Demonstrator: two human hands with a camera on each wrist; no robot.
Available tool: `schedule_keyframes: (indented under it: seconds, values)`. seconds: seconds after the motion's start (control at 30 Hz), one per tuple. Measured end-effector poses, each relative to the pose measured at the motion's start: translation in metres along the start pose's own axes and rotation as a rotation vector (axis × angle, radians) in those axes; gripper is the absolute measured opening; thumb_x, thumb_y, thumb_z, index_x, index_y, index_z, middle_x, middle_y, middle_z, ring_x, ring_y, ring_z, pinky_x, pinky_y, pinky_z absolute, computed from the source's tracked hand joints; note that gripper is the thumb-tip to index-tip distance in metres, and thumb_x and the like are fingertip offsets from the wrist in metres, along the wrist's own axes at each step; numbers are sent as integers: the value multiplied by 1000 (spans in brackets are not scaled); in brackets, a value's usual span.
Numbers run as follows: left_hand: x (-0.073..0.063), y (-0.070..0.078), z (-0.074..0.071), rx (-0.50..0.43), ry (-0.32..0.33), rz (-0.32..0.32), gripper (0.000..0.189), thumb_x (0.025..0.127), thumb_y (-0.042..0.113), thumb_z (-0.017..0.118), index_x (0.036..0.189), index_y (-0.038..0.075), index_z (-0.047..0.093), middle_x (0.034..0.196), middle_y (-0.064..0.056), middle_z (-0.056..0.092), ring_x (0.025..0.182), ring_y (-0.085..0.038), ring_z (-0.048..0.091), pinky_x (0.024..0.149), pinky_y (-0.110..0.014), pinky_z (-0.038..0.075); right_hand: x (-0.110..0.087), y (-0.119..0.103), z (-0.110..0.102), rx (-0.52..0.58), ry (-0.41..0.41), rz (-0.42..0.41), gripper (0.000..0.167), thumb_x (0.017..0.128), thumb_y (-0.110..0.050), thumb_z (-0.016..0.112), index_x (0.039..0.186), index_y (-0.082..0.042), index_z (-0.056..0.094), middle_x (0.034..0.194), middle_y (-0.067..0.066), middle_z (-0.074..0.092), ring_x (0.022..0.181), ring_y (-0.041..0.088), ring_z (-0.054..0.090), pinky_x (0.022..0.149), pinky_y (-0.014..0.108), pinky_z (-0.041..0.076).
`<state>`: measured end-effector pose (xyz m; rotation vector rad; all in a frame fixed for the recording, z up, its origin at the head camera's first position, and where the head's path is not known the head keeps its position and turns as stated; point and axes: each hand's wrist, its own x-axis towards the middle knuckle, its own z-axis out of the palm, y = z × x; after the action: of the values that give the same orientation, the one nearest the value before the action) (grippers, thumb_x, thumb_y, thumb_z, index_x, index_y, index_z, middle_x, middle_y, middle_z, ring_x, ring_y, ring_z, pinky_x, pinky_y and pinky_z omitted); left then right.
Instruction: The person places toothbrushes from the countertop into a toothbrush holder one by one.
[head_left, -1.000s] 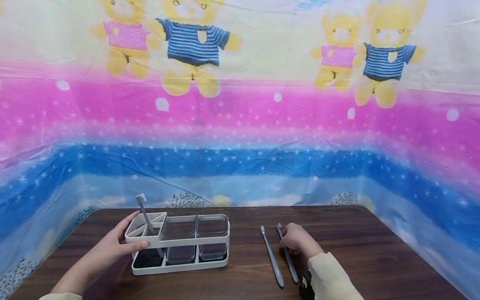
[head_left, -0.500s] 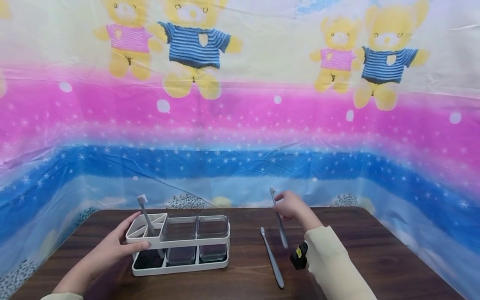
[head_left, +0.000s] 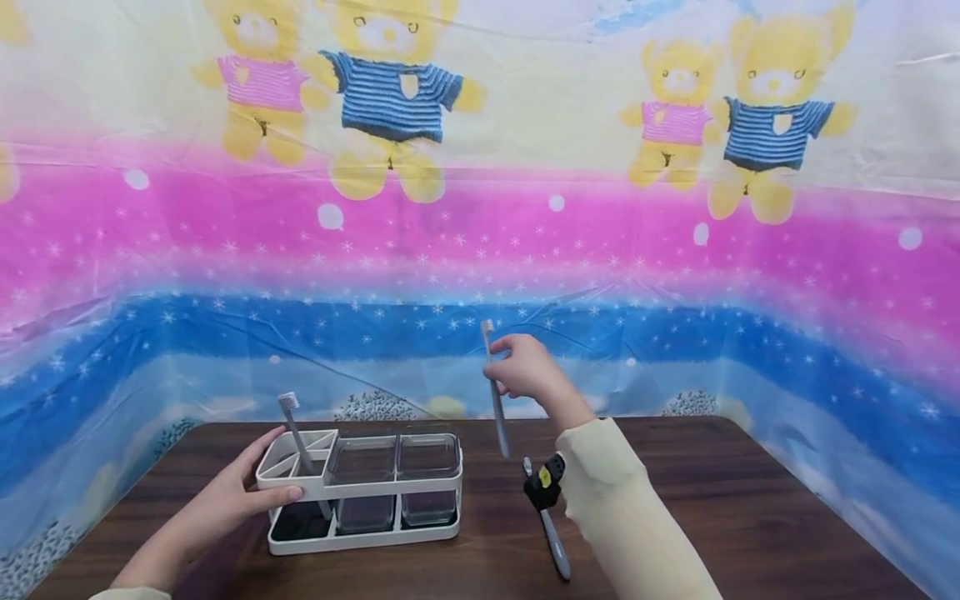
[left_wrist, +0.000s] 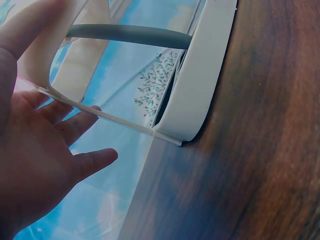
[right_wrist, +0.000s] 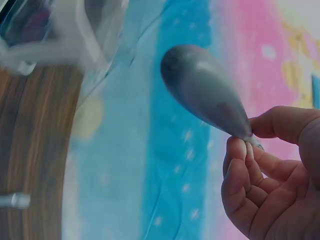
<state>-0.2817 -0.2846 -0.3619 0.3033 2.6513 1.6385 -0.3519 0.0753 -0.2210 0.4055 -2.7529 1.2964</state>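
My left hand [head_left: 236,496] grips the left end of a white two-tier toothbrush holder [head_left: 375,487], thumb in front and fingers behind. A grey toothbrush [head_left: 295,425] leans in one of its divided left slots, bristles up. Above the table, right of the holder, my right hand [head_left: 528,367] pinches a second grey toothbrush [head_left: 498,417] near its head, handle hanging down. The right wrist view shows the thick handle end [right_wrist: 200,82] close up and the pinch of thumb and fingers. A third toothbrush [head_left: 555,542] lies on the table, partly hidden by the black wrist strap.
Two clear cups [head_left: 429,457] sit in the holder's middle and right sections. The dark wooden table [head_left: 750,517] reaches back to a hanging cloth [head_left: 480,225] printed with bears, which surrounds it on the sides seen.
My right hand has lifted the toothbrush off the table and carried it up and left toward the holder. The left hand keeps its grip on the holder.
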Motion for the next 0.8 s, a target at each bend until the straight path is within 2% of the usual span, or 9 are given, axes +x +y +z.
schedule_keyframes:
  seconds: [0.07,0.23,0.5,0.6,0.8]
  values:
    - [0,-1,-1,0,-2,3,97,92,27,66,155,8,-5,151,-34,16,134,-50,29,96,-51,44,1,-11,9,39,3,-28,40,91,-9,61,129,0,55,100,14,67,66,17,65,59,29,53]
    - [1,0,0,-18,0,-2,97,91,28,67,155,8,-4,149,-33,21,132,-49,34,95,-50,46,0,-36,30,108,18,-90,38,90,-10,61,127,-1,57,96,11,68,66,16,65,58,28,51]
    - [2,0,1,-53,3,-5,98,90,26,68,155,9,-4,147,-33,26,129,-44,41,93,-46,48,-11,-66,59,222,44,-187,35,91,-10,61,126,-5,57,91,6,67,70,18,66,73,34,53]
    - [3,-1,1,-54,4,-5,98,90,26,68,155,8,-4,147,-33,27,128,-44,42,93,-45,48,-15,-73,68,275,60,-228,33,90,-9,61,122,-6,58,89,6,66,68,16,66,72,31,53]
    - [2,-1,1,-49,13,-19,99,90,28,68,155,9,-4,148,-33,24,130,-45,39,94,-46,47,-20,-78,88,360,68,-308,25,92,-12,61,117,-8,59,89,3,64,68,12,65,62,27,51]
